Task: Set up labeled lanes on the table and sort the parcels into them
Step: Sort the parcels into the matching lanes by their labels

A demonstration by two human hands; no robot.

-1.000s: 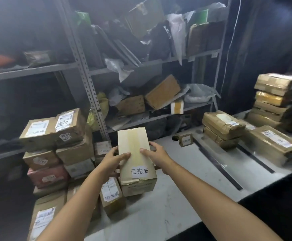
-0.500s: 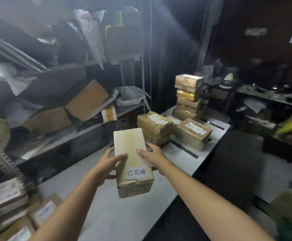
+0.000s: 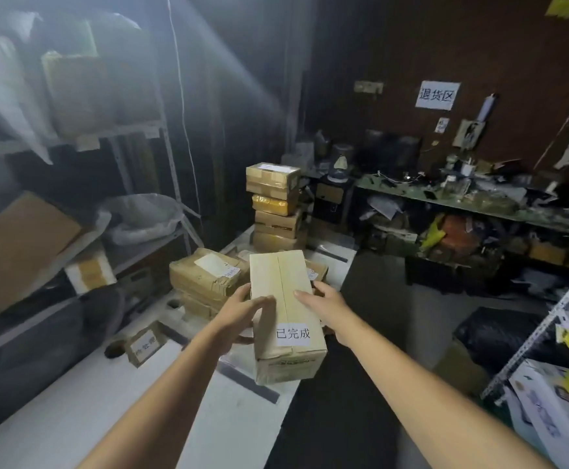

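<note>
Left hand (image 3: 239,316) and right hand (image 3: 330,308) clasp the long sides of a box (image 3: 285,275), fingers curled over its top (label upward, probably to mark a lane), above the counter (image 3: 73,401) edge, short of the stacked parcels (image 3: 208,275).

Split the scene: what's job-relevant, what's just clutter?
Job: labelled box, gripped by left hand and right hand; near parcel pile; tall parcel stack; black tape strip; table.
Clutter: green bench; wall sign; shelf bag; printed carton.
</note>
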